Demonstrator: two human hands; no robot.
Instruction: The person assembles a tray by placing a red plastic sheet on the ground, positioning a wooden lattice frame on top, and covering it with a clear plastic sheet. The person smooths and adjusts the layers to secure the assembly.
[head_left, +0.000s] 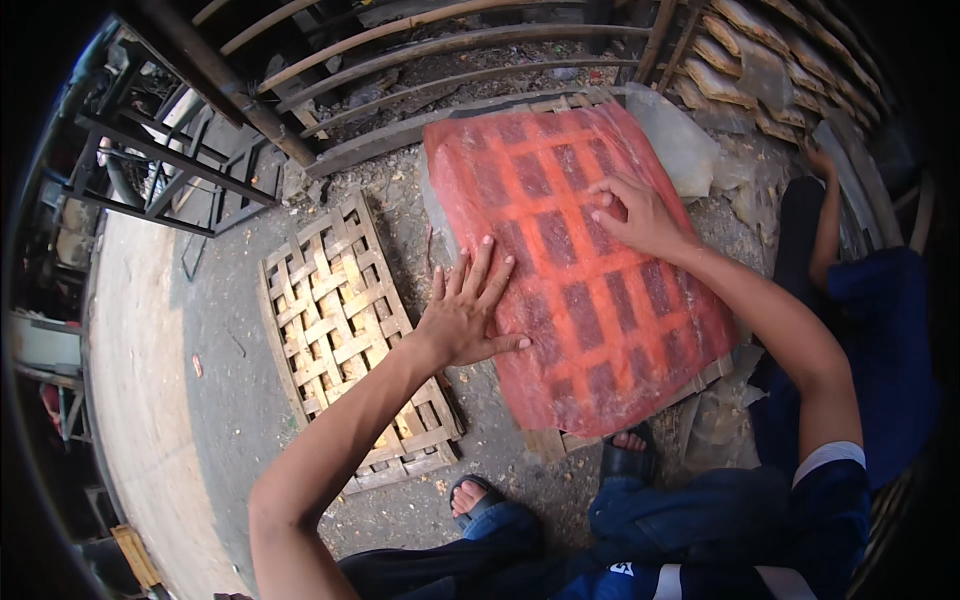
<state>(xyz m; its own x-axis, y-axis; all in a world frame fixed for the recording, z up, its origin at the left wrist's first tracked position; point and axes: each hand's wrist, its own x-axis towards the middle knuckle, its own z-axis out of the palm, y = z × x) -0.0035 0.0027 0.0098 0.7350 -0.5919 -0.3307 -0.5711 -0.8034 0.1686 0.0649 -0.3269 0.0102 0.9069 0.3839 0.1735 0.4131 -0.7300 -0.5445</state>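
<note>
A translucent red plastic sheet (pixel 640 370) lies over a wooden slatted frame (pixel 548 442), whose lattice shows through it as brighter bands. My left hand (pixel 465 315) rests with fingers spread on the sheet's left edge. Over the upper right part of the sheet is my right hand (pixel 645 217), its fingers loosely bent and the thumb apart from them. Nothing is visible in that hand; whether its fingertips touch the plastic is unclear. To the left, a second woven slat frame (pixel 340 310) lies on the ground, with yellowish material under its lattice.
Another person (pixel 850 330) in dark blue crouches close on the right. Stacked pale slabs (pixel 740 60) rise at the back right, near clear plastic (pixel 675 140). Wooden rails (pixel 450 50) run along the back. A black metal frame (pixel 160 165) stands at the left.
</note>
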